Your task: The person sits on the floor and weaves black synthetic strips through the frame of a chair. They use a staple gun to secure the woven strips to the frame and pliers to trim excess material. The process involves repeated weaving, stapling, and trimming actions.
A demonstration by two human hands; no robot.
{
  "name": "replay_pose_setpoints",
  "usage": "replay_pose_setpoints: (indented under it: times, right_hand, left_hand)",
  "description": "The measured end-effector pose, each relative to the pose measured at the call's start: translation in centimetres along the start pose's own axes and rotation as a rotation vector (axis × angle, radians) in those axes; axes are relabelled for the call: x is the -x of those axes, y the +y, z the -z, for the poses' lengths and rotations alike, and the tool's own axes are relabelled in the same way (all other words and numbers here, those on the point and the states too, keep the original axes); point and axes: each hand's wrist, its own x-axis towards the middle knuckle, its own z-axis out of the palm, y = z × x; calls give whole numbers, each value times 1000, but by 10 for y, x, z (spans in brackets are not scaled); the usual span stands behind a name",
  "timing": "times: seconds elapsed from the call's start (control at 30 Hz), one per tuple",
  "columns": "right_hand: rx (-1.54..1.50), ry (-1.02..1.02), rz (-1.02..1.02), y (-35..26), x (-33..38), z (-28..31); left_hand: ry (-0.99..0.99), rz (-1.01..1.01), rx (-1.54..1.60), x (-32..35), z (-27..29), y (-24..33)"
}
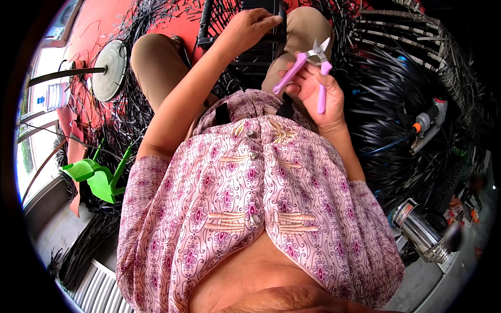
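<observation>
Holding the purple-handled snips in the upper centre of the frame, the right hand had its fingers curled loosely round both handles; the blades stood slightly parted with nothing visible between them. The snips' long axis ran diagonally, blades pointing to the upper right, handles splaying down and to the left. The left hand, at the top centre, rested with fingers bent on a black moulded part lying across the knees; whether it gripped the part could not be told. Judged: no cut under way. Heaps of black strips lay at right and upper left.
</observation>
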Motion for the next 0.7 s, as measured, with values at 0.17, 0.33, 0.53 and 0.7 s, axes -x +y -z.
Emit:
replay_pose_setpoints:
  times: [0.17,0.33,0.53,0.7]
  right_hand:
    - [400,124,73,-27,0,13]
    - [757,228,140,-38,-4,22]
    - [1200,299,219,-35,-17,27]
    - [1543,271,268,-43,-30,21]
  left_hand:
    - [131,-36,107,-23,-18,-11]
    - [78,-137,244,-10,-20,-5]
    - [129,-361,182,34,-28,6]
    - [113,-148,489,-7,-10,-11]
